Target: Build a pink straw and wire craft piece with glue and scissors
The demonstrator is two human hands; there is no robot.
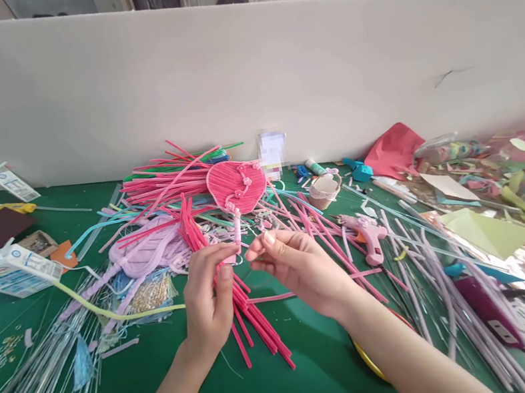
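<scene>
A pink fan-shaped piece (240, 185), made of fuzzy pipe cleaners with a small vine-like decoration, stands in front of me with its pale pink handle pointing down. My left hand (207, 294) is closed at the lower end of that handle, fingertips and thumb bent round it. Just to the right, my right hand (299, 263) pinches thumb and forefinger together; whatever is between them is too small to make out. Beneath my hands lies a bundle of red-pink pipe cleaners (258, 319), partly covered by my left hand.
Right of my hands is a pink glue gun (372, 241), with a paper cup (325, 191) behind it. A purple power strip (510, 315) lies farther right. Thin wires (45, 377) and a milk carton (14, 271) are at left. A grey partition (242, 78) rises behind the green table.
</scene>
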